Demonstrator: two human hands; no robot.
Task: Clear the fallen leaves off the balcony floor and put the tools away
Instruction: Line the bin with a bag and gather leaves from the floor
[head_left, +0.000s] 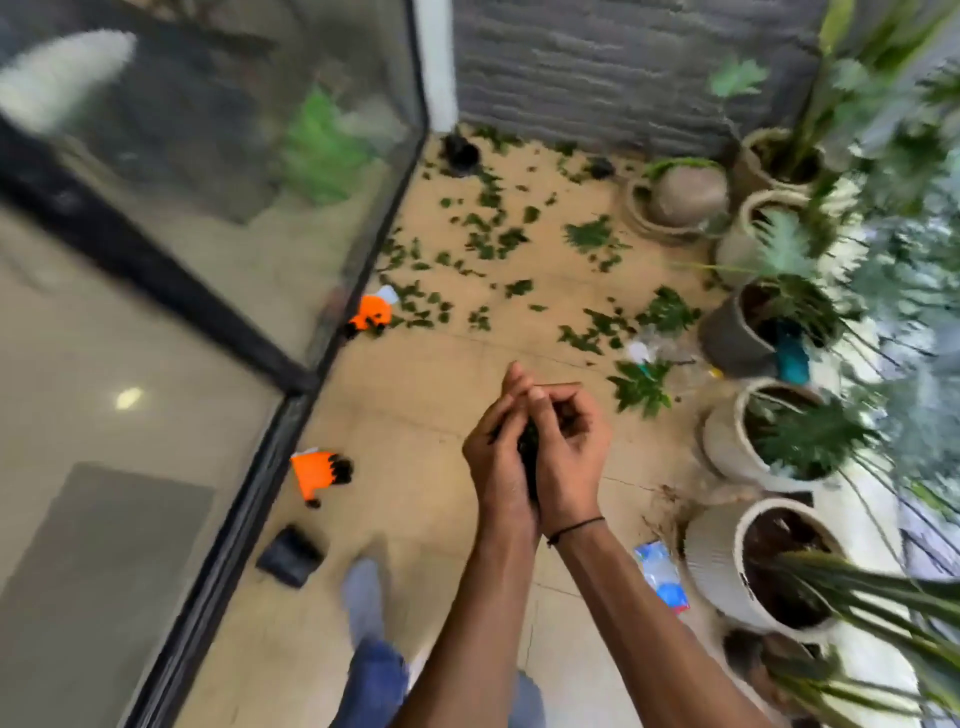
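Tan tile floor (415, 395), grey brick wall (597, 67), glass door (218, 171) w/ black frame.
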